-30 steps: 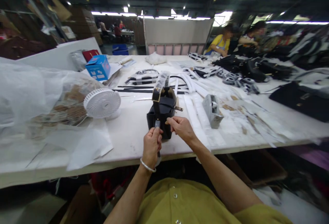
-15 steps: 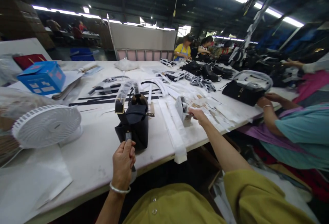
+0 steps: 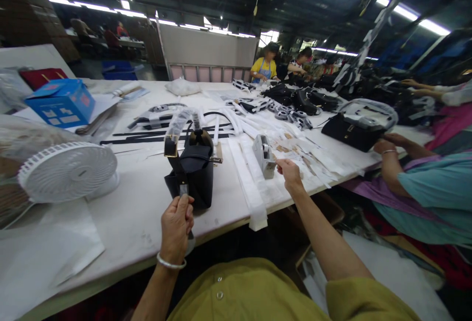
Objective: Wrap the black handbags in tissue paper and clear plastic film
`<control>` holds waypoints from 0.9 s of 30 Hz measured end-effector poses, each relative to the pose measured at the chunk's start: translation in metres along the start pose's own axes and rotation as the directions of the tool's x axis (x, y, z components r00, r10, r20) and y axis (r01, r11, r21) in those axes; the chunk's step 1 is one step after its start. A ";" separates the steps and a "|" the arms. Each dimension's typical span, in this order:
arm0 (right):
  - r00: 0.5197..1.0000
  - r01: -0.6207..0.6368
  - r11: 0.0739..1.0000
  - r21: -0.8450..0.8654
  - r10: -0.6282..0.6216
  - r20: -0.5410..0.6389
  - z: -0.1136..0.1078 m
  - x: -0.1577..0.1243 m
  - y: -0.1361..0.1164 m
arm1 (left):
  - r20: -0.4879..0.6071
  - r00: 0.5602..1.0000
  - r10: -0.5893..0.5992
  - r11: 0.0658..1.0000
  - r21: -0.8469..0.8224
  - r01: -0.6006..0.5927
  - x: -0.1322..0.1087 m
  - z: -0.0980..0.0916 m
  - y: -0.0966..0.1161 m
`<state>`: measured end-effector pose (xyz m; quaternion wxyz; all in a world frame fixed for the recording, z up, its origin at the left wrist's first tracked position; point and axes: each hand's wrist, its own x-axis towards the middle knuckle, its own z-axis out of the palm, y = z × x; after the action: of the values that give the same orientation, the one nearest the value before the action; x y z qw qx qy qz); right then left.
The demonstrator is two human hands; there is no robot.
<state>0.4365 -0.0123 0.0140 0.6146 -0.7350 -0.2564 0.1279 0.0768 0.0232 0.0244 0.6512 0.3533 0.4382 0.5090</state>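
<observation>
A black handbag [image 3: 195, 176] stands near the table's front edge, its raised handle [image 3: 180, 124] wrapped in clear plastic. My left hand [image 3: 177, 222] is closed on a black strap at the bag's near side, and a small grey piece shows on the strap just above the fingertips. To the right, a grey tape dispenser [image 3: 264, 158] sits on the table. My right hand [image 3: 290, 174] is beside it, thumb and forefinger pinched together just off its near end. Whatever lies in that pinch is too small to make out.
A white fan [image 3: 70, 173] and a blue box [image 3: 61, 102] stand at left. White strips [image 3: 248, 178] run to the table's [image 3: 121, 232] front edge. Behind lie black straps [image 3: 147, 136]. At right, a co-worker's hands [image 3: 387, 145] touch another black bag [image 3: 348, 131].
My right hand has drawn a little away from the tape dispenser, toward the right and nearer to me. The left hand keeps its hold on the strap. The view has shifted slightly.
</observation>
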 end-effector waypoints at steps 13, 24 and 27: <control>0.669 0.098 0.990 0.097 -0.138 0.730 0.058 -0.118 -0.091 | -0.001 1.000 0.022 0.999 0.033 -0.022 -0.002 0.000 -0.006; 0.541 0.171 0.981 -0.093 -0.015 0.841 0.151 -0.163 -0.120 | 0.045 0.973 0.227 0.942 0.242 -0.231 -0.006 -0.011 -0.007; 0.520 0.099 0.986 -0.134 0.063 0.852 0.150 -0.157 -0.119 | 0.059 0.963 0.262 0.927 0.263 -0.268 -0.008 -0.012 -0.007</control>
<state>0.2038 0.0435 0.0771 0.3481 -0.6234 -0.5417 0.4435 0.0670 0.0144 0.0149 0.5276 0.5001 0.4437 0.5241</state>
